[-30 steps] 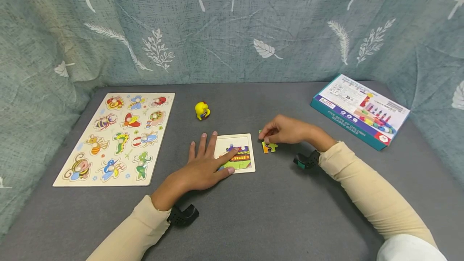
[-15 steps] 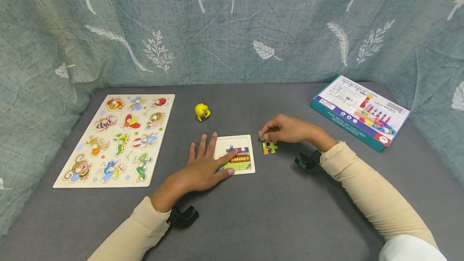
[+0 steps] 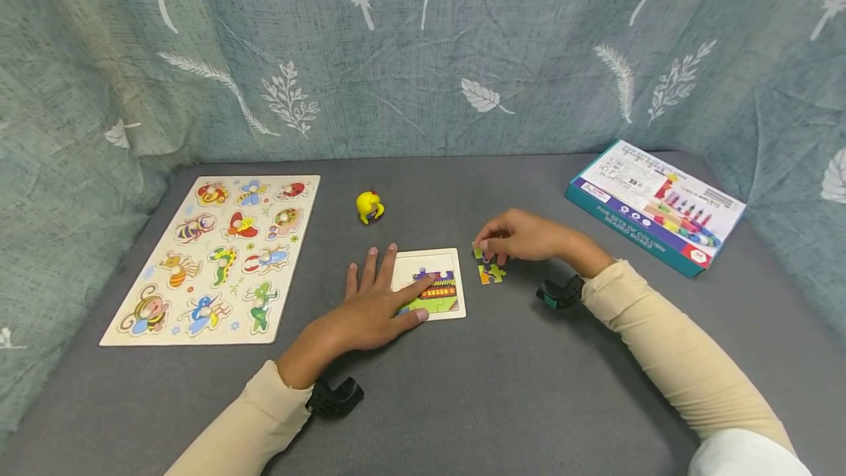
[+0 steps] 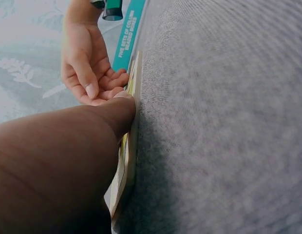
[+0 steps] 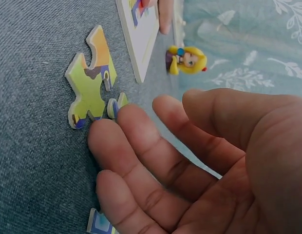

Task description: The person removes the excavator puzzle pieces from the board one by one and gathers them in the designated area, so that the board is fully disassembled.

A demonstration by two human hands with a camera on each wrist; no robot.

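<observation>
Grey table [image 3: 463,402] filled the lower frame. Near the middle, the left hand [image 3: 373,314] lay flat, partly on the puzzle board [image 3: 405,264], gripping nothing; rightward, the right hand [image 3: 522,235] curved loosely over puzzle pieces [image 5: 87,95], holding none.

Beige sleeves [image 3: 674,344] on both forearms, black wrist devices [image 3: 335,397], the right one green-marked, white upper sleeve [image 3: 747,454] too!

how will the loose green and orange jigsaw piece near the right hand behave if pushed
The flat green-and-orange jigsaw piece probably stays stiff: its cut edge looks board-like. Lying flat on the grey fabric-like tabletop, it should slide rather than roll. Being small beside the right hand, it's likely light.
</observation>
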